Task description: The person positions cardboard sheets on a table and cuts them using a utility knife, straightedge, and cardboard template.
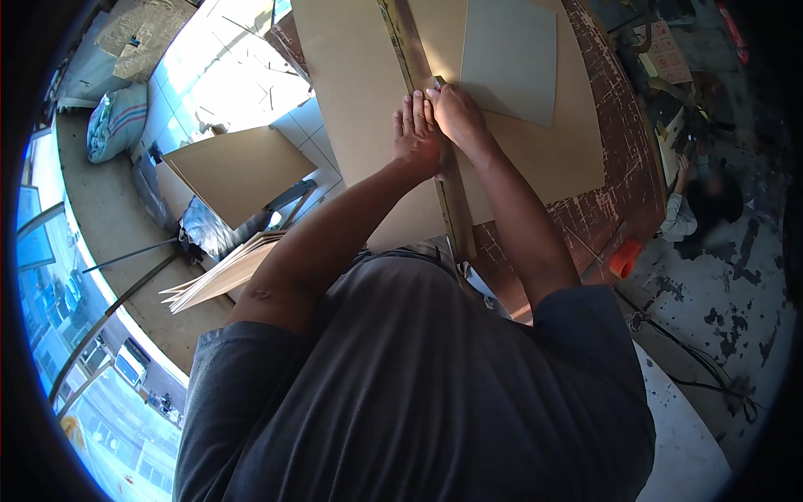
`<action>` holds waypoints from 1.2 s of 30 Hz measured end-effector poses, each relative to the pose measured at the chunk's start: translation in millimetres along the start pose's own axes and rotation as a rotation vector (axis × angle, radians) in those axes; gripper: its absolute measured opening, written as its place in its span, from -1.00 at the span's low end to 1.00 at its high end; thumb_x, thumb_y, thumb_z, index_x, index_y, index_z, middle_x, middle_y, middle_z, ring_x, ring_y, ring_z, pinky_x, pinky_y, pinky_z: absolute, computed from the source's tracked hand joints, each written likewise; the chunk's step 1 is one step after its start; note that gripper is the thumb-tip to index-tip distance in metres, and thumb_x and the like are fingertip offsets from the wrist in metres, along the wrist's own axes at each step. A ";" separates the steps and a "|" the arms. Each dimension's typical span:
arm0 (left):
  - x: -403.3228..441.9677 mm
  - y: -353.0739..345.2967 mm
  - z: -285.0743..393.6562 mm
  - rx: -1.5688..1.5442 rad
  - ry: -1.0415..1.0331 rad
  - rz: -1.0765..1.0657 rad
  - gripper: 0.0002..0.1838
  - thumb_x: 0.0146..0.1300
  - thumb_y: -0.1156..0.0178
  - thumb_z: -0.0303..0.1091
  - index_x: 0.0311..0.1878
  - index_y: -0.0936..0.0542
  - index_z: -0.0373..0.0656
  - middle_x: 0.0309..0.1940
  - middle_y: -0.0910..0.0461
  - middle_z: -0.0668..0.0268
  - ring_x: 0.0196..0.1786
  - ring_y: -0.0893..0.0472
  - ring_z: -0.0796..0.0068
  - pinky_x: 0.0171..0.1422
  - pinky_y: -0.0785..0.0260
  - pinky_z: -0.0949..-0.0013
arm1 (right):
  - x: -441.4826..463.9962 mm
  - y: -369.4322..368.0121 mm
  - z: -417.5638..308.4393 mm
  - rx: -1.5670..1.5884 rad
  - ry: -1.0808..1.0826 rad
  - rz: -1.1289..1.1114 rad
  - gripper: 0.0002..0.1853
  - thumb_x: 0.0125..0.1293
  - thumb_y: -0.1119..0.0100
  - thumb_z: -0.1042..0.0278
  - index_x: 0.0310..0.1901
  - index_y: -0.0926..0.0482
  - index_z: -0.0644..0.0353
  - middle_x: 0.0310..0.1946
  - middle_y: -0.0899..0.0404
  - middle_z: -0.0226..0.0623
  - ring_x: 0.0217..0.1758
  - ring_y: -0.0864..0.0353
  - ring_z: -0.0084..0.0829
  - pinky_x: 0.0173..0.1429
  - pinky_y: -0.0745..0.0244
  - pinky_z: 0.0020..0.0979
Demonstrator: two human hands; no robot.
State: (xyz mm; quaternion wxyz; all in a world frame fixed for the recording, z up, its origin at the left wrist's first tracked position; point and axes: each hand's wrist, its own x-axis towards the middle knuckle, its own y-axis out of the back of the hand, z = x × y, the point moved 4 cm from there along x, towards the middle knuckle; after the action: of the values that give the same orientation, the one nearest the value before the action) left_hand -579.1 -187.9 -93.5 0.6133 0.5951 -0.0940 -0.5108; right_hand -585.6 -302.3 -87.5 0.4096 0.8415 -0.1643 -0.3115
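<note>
A long narrow straightedge (454, 205) lies across a large sheet of brown cardboard (351, 75), running from near my body to the far side. My left hand (416, 134) rests flat on the straightedge, fingers stretched out and slightly apart. Just right of it, my right hand (458, 113) is closed around what looks like a utility knife (439, 82). Only the tool's far end shows; the fist hides the rest. Both hands nearly touch. A smaller grey-brown board (510, 63) lies on the cardboard, beyond and right of my right hand.
The worn red-brown table (631, 171) shows along the right. An orange ring-shaped roll (625, 259) sits near its corner. Brown sheets (238, 171) and thin boards (224, 274) stand at left. Another person (707, 205) is at far right. Cables (690, 360) lie on the floor.
</note>
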 end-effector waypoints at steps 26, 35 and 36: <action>-3.4 2.9 -3.4 -0.049 -0.021 -0.008 0.58 -0.20 -0.64 0.12 0.59 0.31 -0.43 0.65 0.49 -0.06 0.68 0.43 -0.08 0.72 0.41 -0.05 | -187.8 -29.8 64.5 -0.196 -0.163 -0.158 -0.58 0.57 0.08 0.00 -0.06 -0.46 0.30 -0.29 -0.65 0.20 -0.20 -0.66 0.24 -0.12 -0.56 0.11; -4.2 1.9 -4.2 -0.064 -0.029 0.008 0.59 -0.20 -0.64 0.12 0.59 0.33 -0.42 0.65 0.50 -0.06 0.68 0.43 -0.09 0.72 0.40 -0.06 | -283.1 -46.2 109.6 -0.123 -0.218 -0.167 -0.57 0.53 0.00 -0.02 -0.03 -0.43 0.29 -0.38 -0.63 0.17 -0.24 -0.63 0.26 -0.16 -0.49 0.14; -4.5 0.5 -4.1 -0.054 -0.023 0.003 0.59 -0.21 -0.65 0.12 0.59 0.32 -0.42 0.65 0.49 -0.06 0.68 0.42 -0.09 0.72 0.39 -0.06 | -279.8 -36.0 100.1 -0.153 -0.226 -0.203 -0.57 0.55 0.05 -0.02 -0.06 -0.43 0.30 -0.34 -0.63 0.18 -0.23 -0.65 0.24 -0.16 -0.51 0.14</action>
State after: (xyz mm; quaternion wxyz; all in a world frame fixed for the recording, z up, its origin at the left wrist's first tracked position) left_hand -577.9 -182.1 -91.9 0.6289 0.5721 -0.0880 -0.5191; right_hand -861.2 -190.3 -54.0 0.4178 0.7799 -0.0991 -0.4554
